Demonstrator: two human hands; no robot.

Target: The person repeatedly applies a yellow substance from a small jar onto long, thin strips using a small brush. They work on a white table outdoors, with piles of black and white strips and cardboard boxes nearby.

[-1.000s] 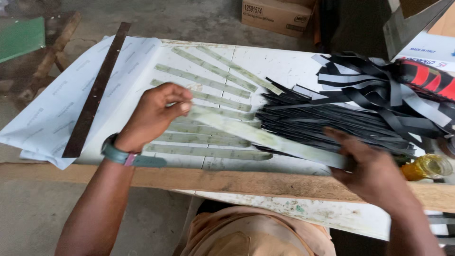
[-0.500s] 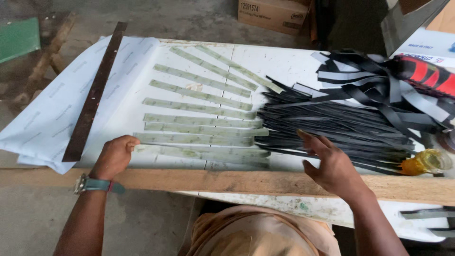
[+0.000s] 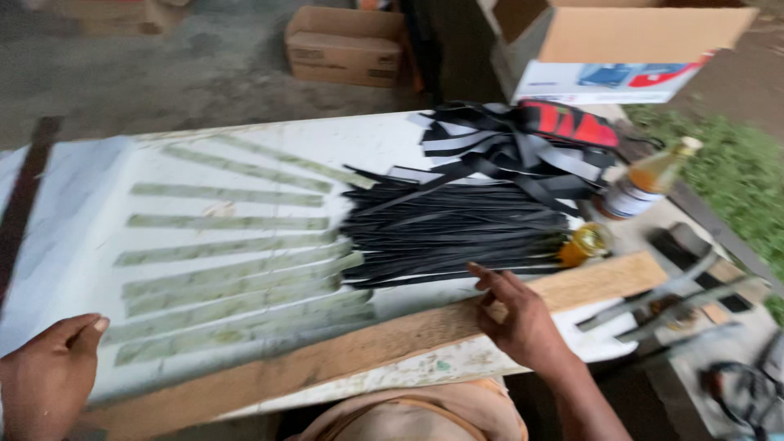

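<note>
My left hand (image 3: 45,371) rests at the near left edge of a white sheet (image 3: 73,245), fingers loosely curled, holding nothing. Several pale green strips (image 3: 229,282) lie side by side on that sheet. My right hand (image 3: 523,318) lies flat on a long wooden plank (image 3: 343,355) at the table's near edge, fingers spread, just below a pile of black strips (image 3: 457,229). Behind the pile is a tangle of black and grey straps (image 3: 506,147) with a red piece (image 3: 572,122).
A bottle of amber liquid (image 3: 649,180) and a small yellow jar (image 3: 586,242) stand right of the black strips. Metal tools (image 3: 670,298) lie at the right. A dark metal ruler (image 3: 24,204) is at far left. Cardboard boxes (image 3: 347,45) sit behind.
The view has swung right. My left hand let go of a green strip and slid to the sheet's near left corner. My right hand came off the strips onto the plank.
</note>
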